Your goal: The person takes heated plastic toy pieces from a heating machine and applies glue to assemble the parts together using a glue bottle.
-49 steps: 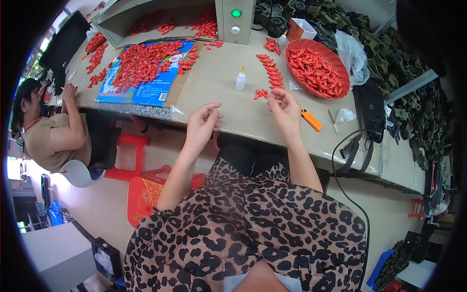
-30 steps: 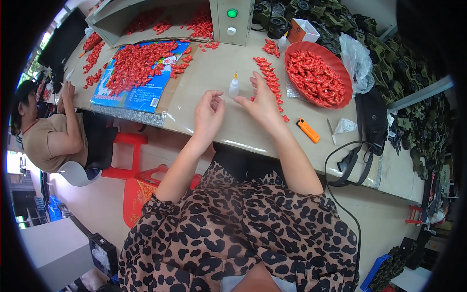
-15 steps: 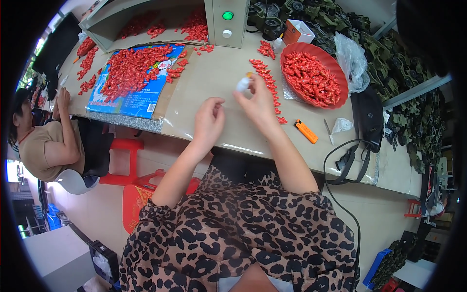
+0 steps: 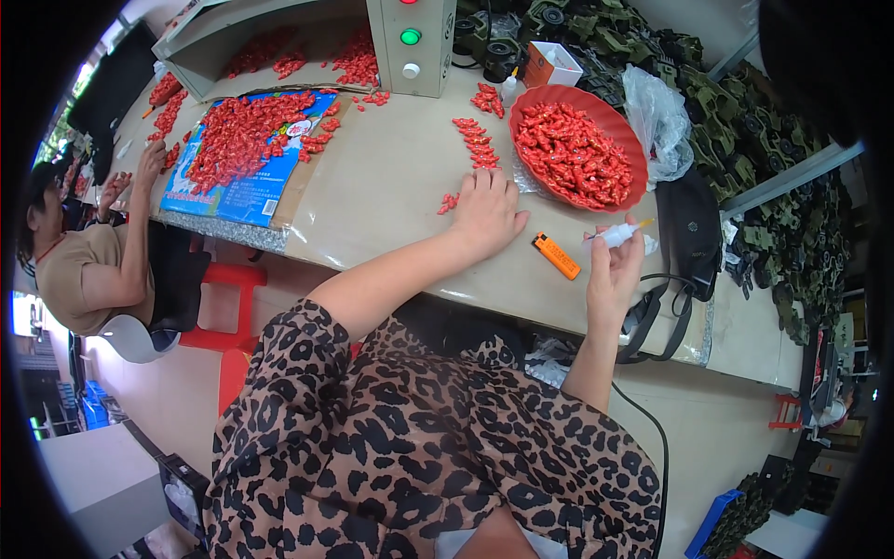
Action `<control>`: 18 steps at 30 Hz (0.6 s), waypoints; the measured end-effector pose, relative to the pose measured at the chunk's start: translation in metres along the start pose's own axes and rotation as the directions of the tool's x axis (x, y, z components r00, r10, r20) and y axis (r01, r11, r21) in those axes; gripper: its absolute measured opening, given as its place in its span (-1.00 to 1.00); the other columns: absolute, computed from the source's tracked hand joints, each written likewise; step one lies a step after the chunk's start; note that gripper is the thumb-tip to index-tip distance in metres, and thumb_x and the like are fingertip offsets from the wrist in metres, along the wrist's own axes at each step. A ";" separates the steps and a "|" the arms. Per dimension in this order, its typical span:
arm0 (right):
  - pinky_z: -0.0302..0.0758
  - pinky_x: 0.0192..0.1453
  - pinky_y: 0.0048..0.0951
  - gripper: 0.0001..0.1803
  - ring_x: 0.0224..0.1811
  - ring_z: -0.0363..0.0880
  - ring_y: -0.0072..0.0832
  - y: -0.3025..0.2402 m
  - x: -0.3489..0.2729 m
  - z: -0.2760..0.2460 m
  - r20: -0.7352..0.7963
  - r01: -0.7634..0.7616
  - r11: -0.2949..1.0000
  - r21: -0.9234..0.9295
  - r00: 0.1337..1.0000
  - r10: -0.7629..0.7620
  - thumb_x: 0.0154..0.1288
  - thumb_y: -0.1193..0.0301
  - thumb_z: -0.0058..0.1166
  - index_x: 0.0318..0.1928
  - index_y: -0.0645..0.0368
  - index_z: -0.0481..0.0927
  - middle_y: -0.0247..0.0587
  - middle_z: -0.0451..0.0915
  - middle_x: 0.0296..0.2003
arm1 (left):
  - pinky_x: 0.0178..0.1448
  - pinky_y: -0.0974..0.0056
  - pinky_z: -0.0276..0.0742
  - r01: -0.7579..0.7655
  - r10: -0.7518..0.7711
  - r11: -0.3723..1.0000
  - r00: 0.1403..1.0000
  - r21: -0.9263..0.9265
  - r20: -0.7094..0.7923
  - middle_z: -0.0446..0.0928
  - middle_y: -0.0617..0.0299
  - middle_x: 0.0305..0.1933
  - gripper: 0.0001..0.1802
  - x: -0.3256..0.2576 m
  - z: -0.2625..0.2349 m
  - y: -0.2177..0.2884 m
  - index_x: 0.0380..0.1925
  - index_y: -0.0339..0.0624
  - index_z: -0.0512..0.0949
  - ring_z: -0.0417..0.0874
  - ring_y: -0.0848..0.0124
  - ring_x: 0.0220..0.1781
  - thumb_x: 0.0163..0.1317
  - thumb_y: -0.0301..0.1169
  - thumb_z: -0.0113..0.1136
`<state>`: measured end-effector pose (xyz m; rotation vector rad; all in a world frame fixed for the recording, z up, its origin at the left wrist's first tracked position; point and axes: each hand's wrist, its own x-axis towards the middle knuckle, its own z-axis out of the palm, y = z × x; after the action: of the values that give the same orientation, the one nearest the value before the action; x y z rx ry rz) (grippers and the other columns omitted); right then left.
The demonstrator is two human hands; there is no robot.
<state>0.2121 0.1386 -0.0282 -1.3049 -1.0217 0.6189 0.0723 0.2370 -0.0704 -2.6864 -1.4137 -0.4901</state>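
My right hand (image 4: 616, 270) is closed around a small white squeeze bottle (image 4: 618, 235) with a yellow tip, held up at the right beside the bowl. My left hand (image 4: 486, 216) lies across the row of small red figurines (image 4: 475, 142), palm down, fingers stretched forward and thumb apart. It hides the middle of that row; a few red pieces (image 4: 449, 202) show by its left side. An orange utility knife (image 4: 557, 256) rests on the table between my hands. Just beyond them stands a red scalloped bowl (image 4: 641, 158) heaped with red figurines (image 4: 573, 154).
A blue printed sheet (image 4: 256, 200) at the left bears many red figurines. Behind it stands a grey metal box (image 4: 410, 63) with a green button. A black belt bag (image 4: 687, 233), clear plastic bag (image 4: 659, 121) and green toy vehicles (image 4: 736, 121) fill the right. A co-worker (image 4: 93, 265) sits at left.
My right hand has moved right with the bottle, away from the row. My left hand has moved right and forward onto the figurines. The co-worker's hands have separated, one raised.
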 end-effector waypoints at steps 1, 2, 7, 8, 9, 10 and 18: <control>0.33 -0.06 -0.50 -0.44 -0.16 0.40 -0.45 0.003 0.003 -0.010 0.000 -0.004 1.000 0.023 1.000 0.004 0.14 0.52 -0.11 0.13 0.31 0.00 -0.05 0.32 -0.17 | -0.07 0.10 0.20 0.003 -0.003 1.000 1.000 0.006 -0.002 0.33 0.00 -0.22 -0.55 0.003 0.002 0.009 -0.29 -0.31 0.38 0.29 0.17 -0.11 0.00 -0.12 0.00; 0.34 -0.07 -0.51 -0.43 -0.15 0.40 -0.45 0.004 0.007 -0.016 -0.007 -0.010 0.999 0.048 1.000 0.010 0.12 0.55 -0.10 0.12 0.31 -0.02 -0.03 0.30 -0.15 | -0.14 0.11 0.24 -0.013 0.010 0.998 0.999 -0.066 -0.046 0.33 0.03 -0.30 -0.63 0.005 0.004 0.015 -0.36 -0.27 0.39 0.31 0.18 -0.16 -0.01 -0.16 0.02; 0.34 -0.06 -0.50 -0.43 -0.17 0.40 -0.46 0.008 0.028 -0.030 -0.019 -0.007 0.993 0.114 1.000 0.009 0.14 0.53 -0.11 0.13 0.31 -0.01 -0.04 0.32 -0.16 | -0.37 0.19 0.37 -0.090 0.070 0.980 0.990 -0.177 -0.119 0.32 0.10 -0.48 -0.79 0.021 0.009 0.035 -0.52 -0.18 0.38 0.39 0.22 -0.33 -0.06 -0.28 0.08; 0.33 -0.05 -0.49 -0.45 -0.17 0.40 -0.45 0.011 0.032 -0.034 -0.025 0.002 0.993 0.117 1.000 0.001 0.15 0.50 -0.11 0.13 0.31 0.00 -0.06 0.33 -0.17 | -0.43 0.20 0.38 -0.118 0.090 0.977 0.984 -0.176 -0.155 0.31 0.12 -0.51 -0.80 0.024 0.011 0.038 -0.55 -0.17 0.37 0.41 0.23 -0.40 -0.07 -0.29 0.09; 0.33 -0.05 -0.49 -0.45 -0.17 0.40 -0.45 0.014 0.036 -0.039 -0.040 0.003 0.993 0.115 0.999 0.002 0.15 0.50 -0.11 0.13 0.31 0.00 -0.06 0.33 -0.17 | -0.50 0.22 0.39 -0.146 0.112 0.973 0.975 -0.176 -0.191 0.31 0.15 -0.55 -0.80 0.027 0.012 0.041 -0.59 -0.17 0.37 0.43 0.25 -0.47 -0.08 -0.30 0.11; 0.33 -0.06 -0.50 -0.44 -0.16 0.40 -0.46 0.018 0.040 -0.042 -0.036 0.007 0.996 0.092 0.999 -0.004 0.15 0.51 -0.11 0.13 0.31 0.00 -0.06 0.33 -0.16 | -0.50 0.22 0.39 -0.162 0.127 0.970 0.973 -0.180 -0.191 0.31 0.15 -0.55 -0.80 0.030 0.012 0.043 -0.59 -0.17 0.37 0.43 0.25 -0.47 -0.08 -0.30 0.11; 0.34 -0.05 -0.50 -0.42 -0.14 0.38 -0.46 0.025 0.059 -0.066 -0.116 0.110 0.994 -0.011 0.987 -0.111 0.11 0.54 -0.08 0.11 0.37 -0.01 -0.02 0.30 -0.13 | -0.50 0.21 0.40 -0.159 0.003 0.921 0.915 -0.355 -0.403 0.41 0.18 -0.54 -0.78 0.142 -0.010 0.063 -0.60 -0.16 0.42 0.48 0.23 -0.53 -0.06 -0.24 0.12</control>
<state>0.3012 0.1620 -0.0336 -1.2642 -0.9925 0.4511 0.1959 0.3111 -0.0111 -2.6768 -1.1796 -1.3400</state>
